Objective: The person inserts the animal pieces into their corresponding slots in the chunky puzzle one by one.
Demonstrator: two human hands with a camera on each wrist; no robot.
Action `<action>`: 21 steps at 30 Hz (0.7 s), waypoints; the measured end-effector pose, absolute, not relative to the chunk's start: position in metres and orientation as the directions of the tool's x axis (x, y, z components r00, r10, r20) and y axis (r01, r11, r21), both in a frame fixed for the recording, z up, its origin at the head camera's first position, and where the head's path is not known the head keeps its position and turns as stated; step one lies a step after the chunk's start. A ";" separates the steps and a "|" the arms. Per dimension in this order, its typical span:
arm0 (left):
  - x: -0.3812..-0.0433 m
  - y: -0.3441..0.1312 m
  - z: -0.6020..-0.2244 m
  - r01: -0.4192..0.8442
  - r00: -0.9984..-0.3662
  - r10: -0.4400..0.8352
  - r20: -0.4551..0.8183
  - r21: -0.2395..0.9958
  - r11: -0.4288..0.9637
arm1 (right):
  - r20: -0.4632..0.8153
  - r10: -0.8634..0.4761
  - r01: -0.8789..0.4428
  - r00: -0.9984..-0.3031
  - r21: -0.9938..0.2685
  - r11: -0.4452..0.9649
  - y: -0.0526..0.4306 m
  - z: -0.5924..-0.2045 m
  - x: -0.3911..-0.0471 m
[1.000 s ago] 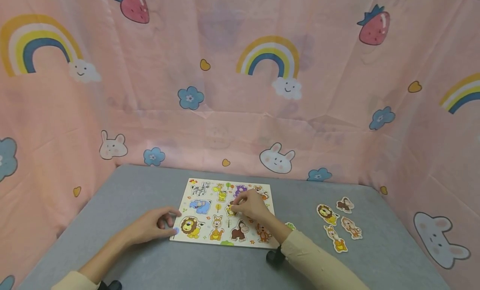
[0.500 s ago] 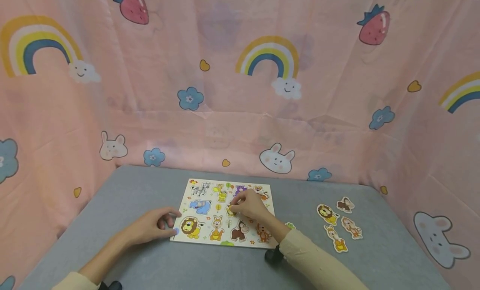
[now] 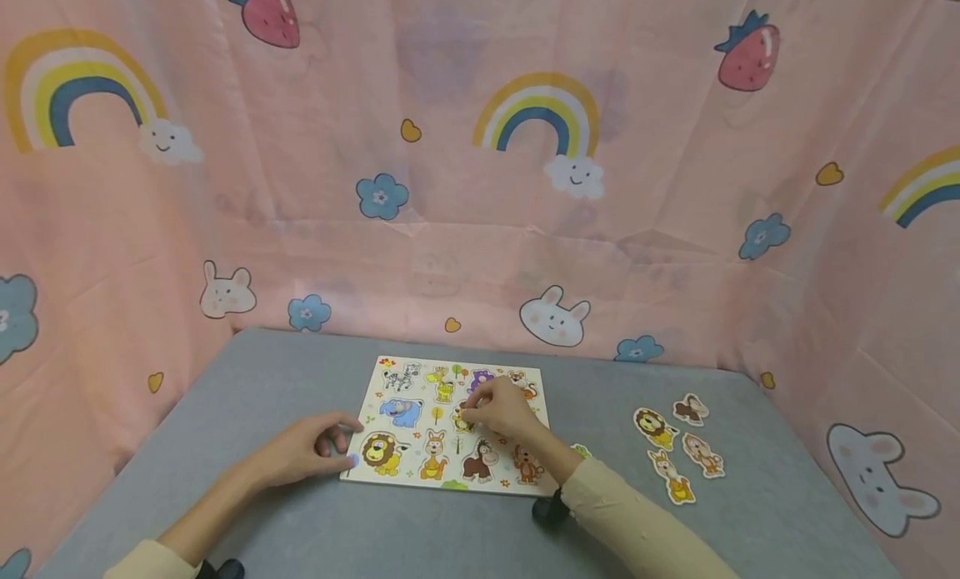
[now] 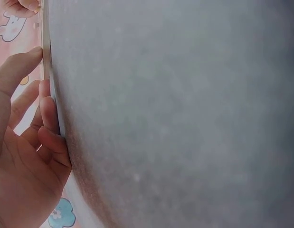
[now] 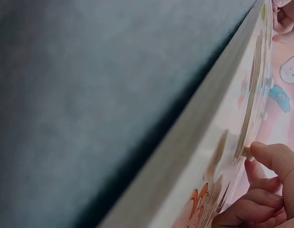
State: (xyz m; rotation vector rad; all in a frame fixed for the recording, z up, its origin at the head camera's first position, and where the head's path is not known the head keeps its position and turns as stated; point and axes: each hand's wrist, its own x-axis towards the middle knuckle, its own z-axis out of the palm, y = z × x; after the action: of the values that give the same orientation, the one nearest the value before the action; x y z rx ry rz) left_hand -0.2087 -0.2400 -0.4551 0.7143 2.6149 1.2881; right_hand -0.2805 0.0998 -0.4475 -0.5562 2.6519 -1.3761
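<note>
A white animal puzzle board lies flat on the grey table. My right hand is over its middle, where thumb and forefinger pinch the small knob of a yellow animal puzzle piece; the fingers partly hide this piece. My left hand rests at the board's left edge, fingers loosely bent. Seen from the left wrist, the thumb touches the board's edge and the other fingers lie low beside it. Zebra, elephant, giraffe and other animal pictures show on the board.
Right of the board lie a lion piece, a brown ape piece, a monkey piece and a kangaroo piece. A green piece is partly behind my right sleeve. A pink printed curtain surrounds the grey table.
</note>
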 end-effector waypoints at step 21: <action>-0.209 -0.240 -0.454 0.348 -0.880 0.471 0.063 0.761 0.547 | 0.073 -0.404 -0.278 -0.912 -0.833 0.478 0.109 -0.447 -0.283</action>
State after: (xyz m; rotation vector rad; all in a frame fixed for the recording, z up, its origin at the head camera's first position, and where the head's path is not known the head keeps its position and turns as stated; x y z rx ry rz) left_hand -0.2088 -0.2396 -0.4536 0.7010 2.6298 1.2441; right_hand -0.2834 0.1092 -0.4475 -0.6002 2.5840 -1.4182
